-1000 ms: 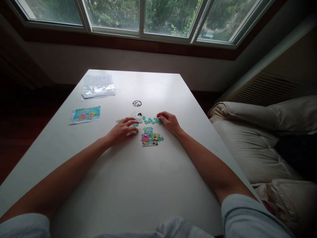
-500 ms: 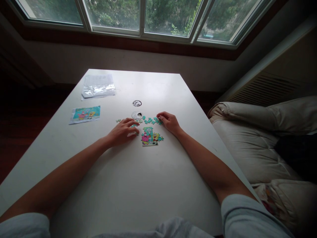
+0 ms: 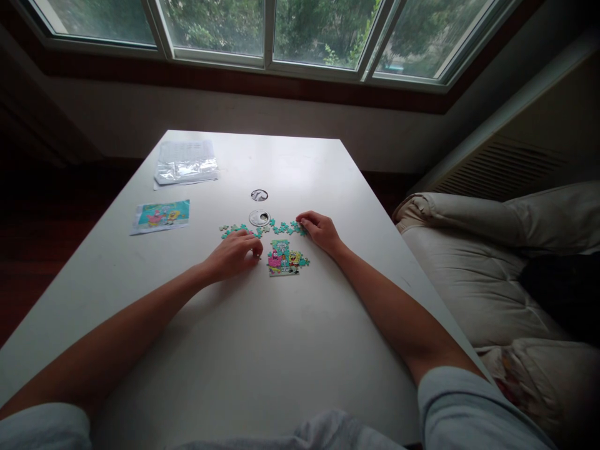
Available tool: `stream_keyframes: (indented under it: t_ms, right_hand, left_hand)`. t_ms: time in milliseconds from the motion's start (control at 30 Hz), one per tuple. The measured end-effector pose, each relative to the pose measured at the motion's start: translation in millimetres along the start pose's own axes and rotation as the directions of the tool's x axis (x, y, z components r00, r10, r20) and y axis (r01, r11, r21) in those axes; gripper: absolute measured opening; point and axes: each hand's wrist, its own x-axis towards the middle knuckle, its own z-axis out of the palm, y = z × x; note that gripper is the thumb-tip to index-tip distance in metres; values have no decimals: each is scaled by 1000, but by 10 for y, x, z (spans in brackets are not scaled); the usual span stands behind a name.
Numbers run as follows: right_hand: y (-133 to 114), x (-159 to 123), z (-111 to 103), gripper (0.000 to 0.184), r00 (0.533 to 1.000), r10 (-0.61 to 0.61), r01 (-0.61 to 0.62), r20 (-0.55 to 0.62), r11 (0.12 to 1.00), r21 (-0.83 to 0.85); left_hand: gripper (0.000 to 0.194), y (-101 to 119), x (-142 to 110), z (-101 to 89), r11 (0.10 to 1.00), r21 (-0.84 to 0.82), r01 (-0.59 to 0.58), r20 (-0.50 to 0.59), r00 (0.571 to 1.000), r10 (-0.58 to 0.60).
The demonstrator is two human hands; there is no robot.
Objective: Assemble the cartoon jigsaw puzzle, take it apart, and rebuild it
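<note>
A partly joined jigsaw puzzle point(image 3: 282, 259) of cartoon figures lies flat on the white table point(image 3: 262, 350) between my hands. Just left of it, my left hand point(image 3: 234, 255) has its fingers curled in and pinched at the tips, with a tiny puzzle piece point(image 3: 260, 257) barely showing there. Loose teal puzzle pieces point(image 3: 284, 227) lie in a band beyond the joined part, and more loose pieces point(image 3: 229, 231) lie past my left fingers. My right hand point(image 3: 321, 231) rests at the right end of the band, fingers closed together at the pieces; what they hold, if anything, is hidden.
A picture sheet point(image 3: 162, 217) with the same cartoon figures lies at the left. Behind it is a clear plastic bag with papers point(image 3: 186, 164). Two round fittings point(image 3: 259, 217) sit in the tabletop past the pieces. A cream sofa point(image 3: 473, 275) stands at the right.
My left hand has drawn its spread fingers together into a pinch and shifted slightly toward me, uncovering loose pieces behind it. My right hand has stayed still.
</note>
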Motion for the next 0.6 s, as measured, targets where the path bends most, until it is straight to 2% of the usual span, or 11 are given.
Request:
stream_keyframes:
  t_ms: [167, 233, 400, 600]
  right_hand:
    - [4, -1, 1, 22, 1000, -14, 14, 2, 1000, 12]
    - [2, -1, 1, 21, 1000, -16, 16, 3, 1000, 16]
    - [-3, 0, 0, 21, 1000, -6, 6, 2, 1000, 11]
    - [-4, -1, -2, 22, 1000, -10, 10, 2, 1000, -16]
  left_hand:
    - [13, 144, -22, -32, 960, -177, 217, 20, 976, -217]
    - [13, 218, -31, -23, 937, -219, 272, 47, 962, -268]
    - [11, 365, -40, 43, 934, -219, 283, 40, 959, -281]
    - [9, 390, -50, 97, 947, -186, 263, 10, 964, -265]
